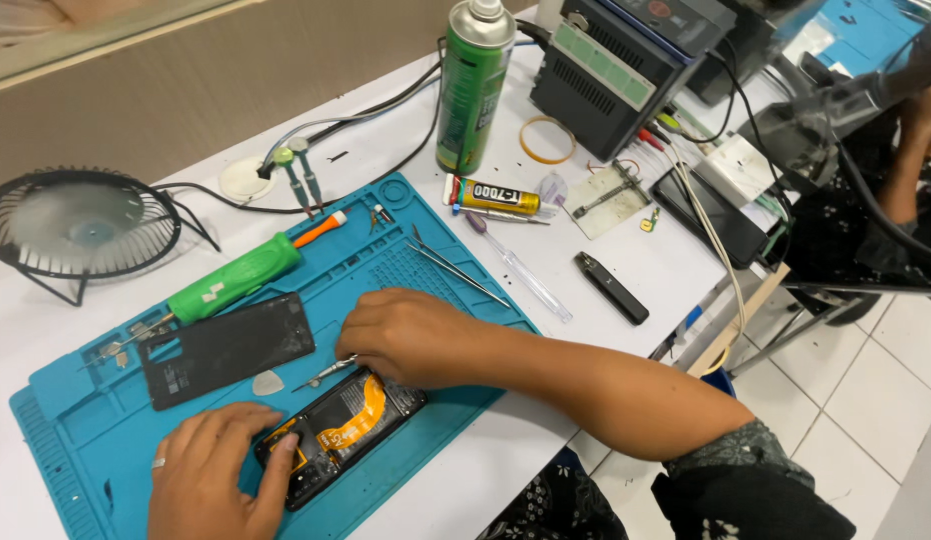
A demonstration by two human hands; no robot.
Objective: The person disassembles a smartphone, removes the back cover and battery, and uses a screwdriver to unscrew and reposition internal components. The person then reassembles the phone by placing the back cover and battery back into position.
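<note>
An opened black phone (336, 432) with an orange flex cable across its inside lies on the blue work mat (436, 250). My left hand (211, 470) rests flat on the phone's near-left end and pins it down. My right hand (411, 335) grips thin metal tweezers (324, 374), their tip pointing left just above the phone's upper edge. The phone's black back cover (226, 348) lies beside it on the mat, with a small grey pick (268, 382) between them.
A green-handled screwdriver (236, 277) and spare tweezers (456, 268) lie on the mat. A small black fan (78, 225) stands at left. A green spray can (474, 80), glue tube (496, 196), power supply (626, 60) and cables crowd the back.
</note>
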